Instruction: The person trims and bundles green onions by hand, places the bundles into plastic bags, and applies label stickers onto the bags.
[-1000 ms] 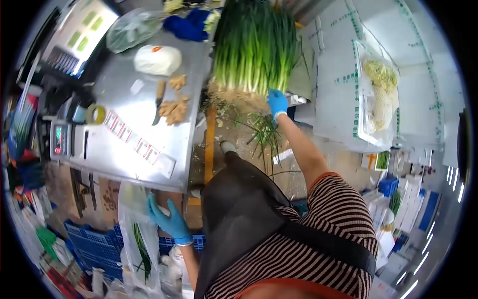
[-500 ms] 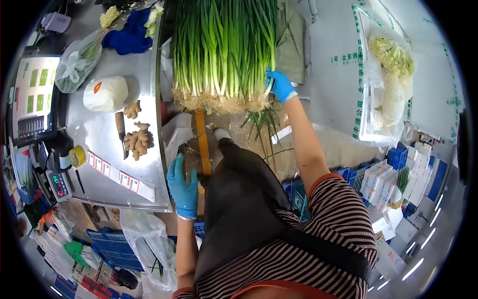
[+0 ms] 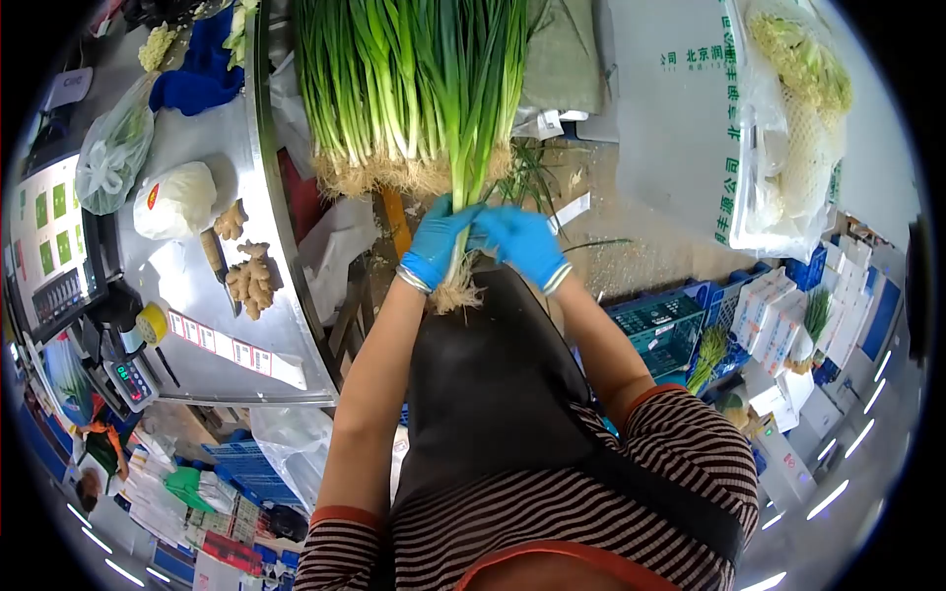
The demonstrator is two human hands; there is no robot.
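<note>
My gloved left hand [image 3: 434, 246] is wrapped round the white stems of a few green onions [image 3: 459, 258], whose roots hang below it over my apron. Close on the right of these stems is my gloved right hand [image 3: 520, 244]. Motion smears its fingers, so I cannot tell whether they grip anything. Behind both hands lies a large pile of green onions [image 3: 379, 98], roots toward me and leaves pointing away. Loose green leaves [image 3: 524, 175] hang under the pile's right side.
On the steel table [image 3: 197, 374] at left are ginger [image 3: 252, 280], a knife [image 3: 213, 254], a white-wrapped bundle [image 3: 175, 200], a label strip [image 3: 236, 350] and a scale [image 3: 130, 382]. Bagged cauliflower [image 3: 793, 148] lies at right. Green crates [image 3: 662, 330] stand low on the right.
My left hand has risen from beside the table to the stems and closed on them. My right hand has come from the pile's right edge toward my body, with a few green onions drawn forward.
</note>
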